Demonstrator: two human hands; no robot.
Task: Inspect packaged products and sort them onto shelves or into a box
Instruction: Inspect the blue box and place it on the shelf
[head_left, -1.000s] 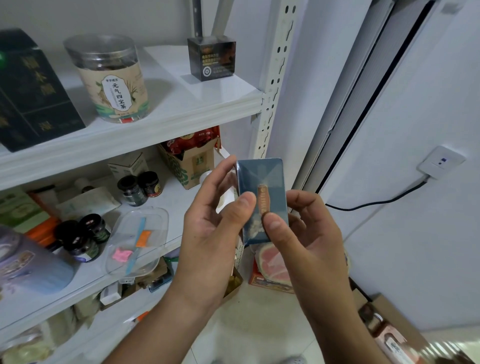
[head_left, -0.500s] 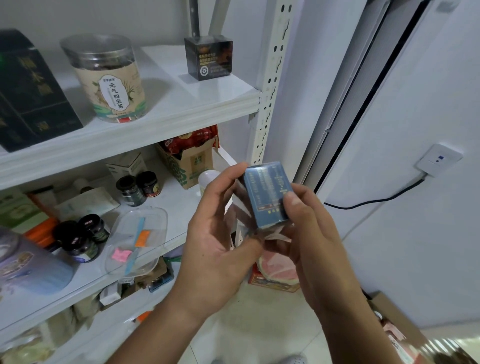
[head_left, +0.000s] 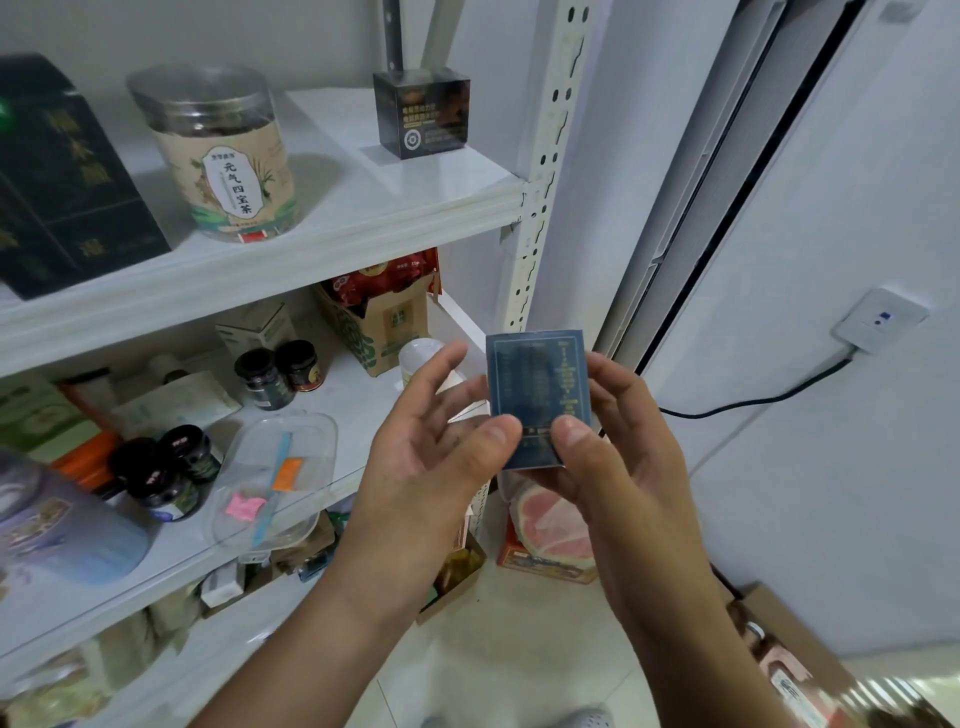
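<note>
A small blue box (head_left: 537, 384) with gold print on its back is held upright in front of the white shelf unit (head_left: 363, 218). My right hand (head_left: 618, 467) grips it, thumb on the lower front and fingers behind. My left hand (head_left: 436, 467) pinches the box's lower left corner with the thumb, its other fingers spread and relaxed. The printed side faces me. A cardboard box (head_left: 795, 660) with packaged goods sits at the bottom right on the floor.
The upper shelf carries a tea jar (head_left: 223, 156), a dark green carton (head_left: 57, 182) and a small black box (head_left: 422, 111). The middle shelf holds small dark jars (head_left: 278, 371), a clear plastic tub (head_left: 275, 478) and a carton of red packets (head_left: 384, 312). A grapefruit-print box (head_left: 550, 535) stands on the floor.
The blue box was turned over: its picture side faced me a second ago, now the printed back does. My left thumb has come back onto its lower corner.
</note>
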